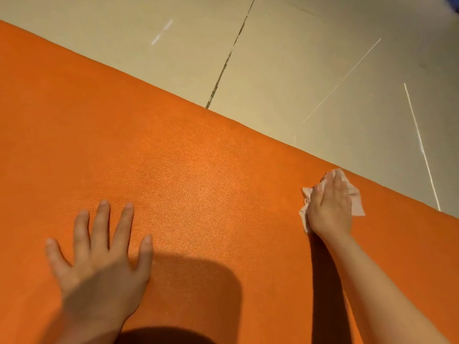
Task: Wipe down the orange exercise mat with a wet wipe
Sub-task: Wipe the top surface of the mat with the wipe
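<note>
Flat and nearly straight, the fingers of the right hand [330, 207] press down on a crumpled white wet wipe [356, 203], pinning it against the orange exercise mat [198, 170]. Nothing is curled round the cloth; it simply spreads out from under the palm, with corners poking past the fingertips, the thumb side and the little-finger side. That hand sits close to the mat's far edge, at the right of the view, its bare forearm running back toward the lower right corner.

Across from it, the left hand [99, 259] lies palm down on the mat with all five fingers splayed wide and straight, gripping nothing, well apart from the wipe.

The mat fills most of the view. Its far edge runs diagonally from upper left down to the right, so its long axis appears to follow that same slant. Beyond the edge lies a beige tiled floor [298, 58], crossed by a dark grout line [231, 53] and several thin pale scratches.
</note>
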A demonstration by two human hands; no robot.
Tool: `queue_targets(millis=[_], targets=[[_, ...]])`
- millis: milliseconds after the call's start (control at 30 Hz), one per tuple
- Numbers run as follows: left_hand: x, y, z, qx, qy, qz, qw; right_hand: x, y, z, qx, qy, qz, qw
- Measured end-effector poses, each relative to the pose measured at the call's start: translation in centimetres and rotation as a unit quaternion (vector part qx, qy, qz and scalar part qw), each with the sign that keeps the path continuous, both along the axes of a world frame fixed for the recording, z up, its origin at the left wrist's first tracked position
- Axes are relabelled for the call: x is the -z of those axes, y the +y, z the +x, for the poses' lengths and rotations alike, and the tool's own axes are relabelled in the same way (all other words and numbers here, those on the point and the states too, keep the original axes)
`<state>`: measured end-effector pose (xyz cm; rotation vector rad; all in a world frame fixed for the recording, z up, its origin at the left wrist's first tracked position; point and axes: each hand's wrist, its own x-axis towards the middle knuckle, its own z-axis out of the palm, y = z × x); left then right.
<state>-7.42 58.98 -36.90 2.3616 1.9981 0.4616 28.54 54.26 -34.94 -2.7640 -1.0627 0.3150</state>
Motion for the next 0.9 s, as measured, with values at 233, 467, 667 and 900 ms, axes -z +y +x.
queue_targets(millis=[233,467,667,900], targets=[[0.0,0.2,0.1,-0.005,-0.012,-0.013,1.0,-0.7,-7.2,-11.2,-0.082,0.047,-0.013,0.995],[-0.2,0.3,0.3,-0.008,-0.011,-0.034,0.999,0.3,1.5,1.5,-0.03,-0.005,-0.012,0.999],[-0.1,0.4,0.4,-0.003,0.002,-0.05,0.999,0.0,2.8,5.3,-0.017,0.0,-0.027,0.999],[0.2,0.5,0.3,-0.006,0.013,-0.065,0.998,-0.5,-8.6,-4.5,-0.043,0.026,-0.003,0.999]])
